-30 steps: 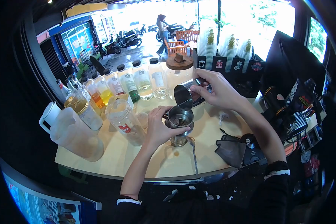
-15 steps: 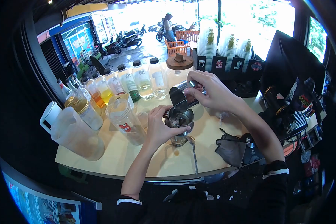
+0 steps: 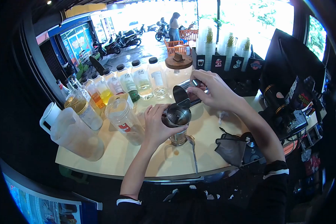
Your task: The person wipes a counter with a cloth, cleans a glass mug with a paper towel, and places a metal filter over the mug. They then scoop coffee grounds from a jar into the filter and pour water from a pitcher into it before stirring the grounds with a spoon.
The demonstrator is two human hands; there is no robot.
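My left hand (image 3: 158, 123) is closed around a metal milk pitcher (image 3: 171, 116), its open mouth facing up and a little moisture or residue inside. Beneath this pitcher a glass (image 3: 178, 139) stands on the counter, partly hidden. With my right hand (image 3: 212, 89) I grip a second metal pitcher (image 3: 193, 98) by its handle. It is tilted so that its dark mouth hangs over the rim of the left pitcher; I cannot make out any stream between them. A long spoon (image 3: 193, 155) lies beside the glass.
A clear jar (image 3: 125, 121) and a plastic jug (image 3: 76, 132) stand to the left on the counter (image 3: 149, 168). Several capped bottles (image 3: 142, 80) line the back. A grey mask (image 3: 230, 149) lies at right, below stacked cups (image 3: 227, 44). A person stands outside.
The left pitcher has shifted slightly left and up, its mouth now tipped more toward me. The right pitcher has moved slightly right, still tilted. The person outside has moved right.
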